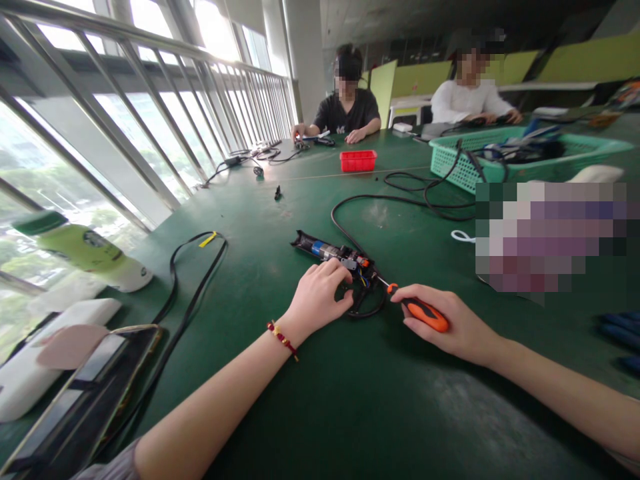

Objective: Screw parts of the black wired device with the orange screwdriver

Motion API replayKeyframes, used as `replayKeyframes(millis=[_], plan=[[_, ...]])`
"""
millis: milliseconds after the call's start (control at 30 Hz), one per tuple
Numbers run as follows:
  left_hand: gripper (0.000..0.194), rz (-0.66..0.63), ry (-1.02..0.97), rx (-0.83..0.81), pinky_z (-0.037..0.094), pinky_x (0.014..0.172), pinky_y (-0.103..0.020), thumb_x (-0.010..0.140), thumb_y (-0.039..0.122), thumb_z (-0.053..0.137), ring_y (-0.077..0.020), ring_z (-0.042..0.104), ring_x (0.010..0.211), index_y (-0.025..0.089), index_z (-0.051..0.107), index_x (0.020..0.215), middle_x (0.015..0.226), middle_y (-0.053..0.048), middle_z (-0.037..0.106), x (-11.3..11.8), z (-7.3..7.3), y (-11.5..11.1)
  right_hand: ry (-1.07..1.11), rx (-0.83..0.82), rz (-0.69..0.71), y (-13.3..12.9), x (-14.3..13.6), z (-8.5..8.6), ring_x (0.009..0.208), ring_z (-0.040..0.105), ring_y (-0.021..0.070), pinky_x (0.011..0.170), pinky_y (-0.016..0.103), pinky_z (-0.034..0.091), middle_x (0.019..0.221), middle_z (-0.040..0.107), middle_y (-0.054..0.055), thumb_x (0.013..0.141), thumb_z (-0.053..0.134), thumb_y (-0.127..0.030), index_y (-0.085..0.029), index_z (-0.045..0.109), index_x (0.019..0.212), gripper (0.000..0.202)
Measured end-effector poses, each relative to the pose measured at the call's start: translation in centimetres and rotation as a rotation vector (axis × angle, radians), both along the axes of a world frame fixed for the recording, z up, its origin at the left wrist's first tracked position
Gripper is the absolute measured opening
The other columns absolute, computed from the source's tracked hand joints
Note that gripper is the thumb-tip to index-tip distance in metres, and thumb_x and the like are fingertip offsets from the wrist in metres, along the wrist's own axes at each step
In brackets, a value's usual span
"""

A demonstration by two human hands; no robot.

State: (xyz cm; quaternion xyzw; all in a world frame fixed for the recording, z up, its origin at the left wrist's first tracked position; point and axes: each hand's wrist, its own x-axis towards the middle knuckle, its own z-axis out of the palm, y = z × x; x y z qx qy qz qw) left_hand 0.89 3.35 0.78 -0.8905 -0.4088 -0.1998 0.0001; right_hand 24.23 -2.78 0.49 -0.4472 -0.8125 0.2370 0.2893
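An opened black device [325, 249] with a blue-and-silver cylindrical part, coloured wires and a black cable lies on the green table [280, 400]. My left hand [323, 297], with a red beaded bracelet at the wrist, rests on its near side, fingers curled against the housing. Between my right hand's [450, 327] fingers and thumb is an orange-and-black screwdriver [425, 313]. Its metal shaft points left, with the tip at the device's right end. My left fingertips partly cover the device's middle.
A red tray [358, 161] and a small black part [278, 193] are farther back. At the right back stands a green basket [455, 167] of cables. A bottle [85, 250], phone [85, 400] and black strap [190, 307] lie left. Two people sit across the table.
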Motion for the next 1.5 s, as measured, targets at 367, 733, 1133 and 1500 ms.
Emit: replayKeyframes(millis=[367, 733, 1133, 1500], plan=[[0.007, 0.145, 0.04, -0.021, 0.041, 0.071, -0.031, 0.069, 0.021, 0.051, -0.0171, 0.052, 0.075, 0.02, 0.05, 0.076, 0.078, -0.001, 0.057, 0.26, 0.17, -0.25, -0.003, 0.01, 0.006, -0.02, -0.01, -0.02, 0.074, 0.057, 0.01, 0.069, 0.021, 0.044, 0.087, 0.061, 0.001, 0.082, 0.052, -0.029, -0.021, 0.052, 0.103, 0.022], [0.003, 0.194, 0.06, -0.018, 0.041, 0.068, -0.031, 0.072, 0.02, 0.05, -0.0174, 0.053, 0.076, 0.02, 0.05, 0.075, 0.081, -0.002, 0.058, 0.23, 0.14, -0.2, -0.014, 0.021, 0.002, -0.02, 0.0, 0.06, 0.073, 0.057, 0.0104, 0.067, 0.022, 0.044, 0.086, 0.062, 0.001, 0.082, 0.052, -0.03, -0.021, 0.053, 0.103, 0.023], [0.004, 0.178, 0.046, -0.02, 0.042, 0.068, -0.029, 0.072, 0.021, 0.05, -0.0169, 0.053, 0.076, 0.02, 0.051, 0.076, 0.08, -0.001, 0.057, 0.17, 0.16, -0.24, -0.021, 0.005, -0.001, -0.06, -0.02, 0.07, 0.074, 0.057, 0.0104, 0.07, 0.023, 0.044, 0.087, 0.061, 0.001, 0.082, 0.053, -0.03, -0.022, 0.052, 0.104, 0.023], [0.004, 0.109, -0.141, 0.035, 0.044, 0.07, -0.027, 0.076, 0.016, 0.049, -0.0153, 0.054, 0.077, 0.019, 0.051, 0.076, 0.081, -0.002, 0.059, -0.08, -0.1, 0.07, -0.036, 0.023, -0.002, -0.05, -0.09, 0.17, 0.074, 0.059, 0.0115, 0.069, 0.024, 0.046, 0.088, 0.063, 0.003, 0.082, 0.053, -0.03, -0.021, 0.053, 0.104, 0.024]])
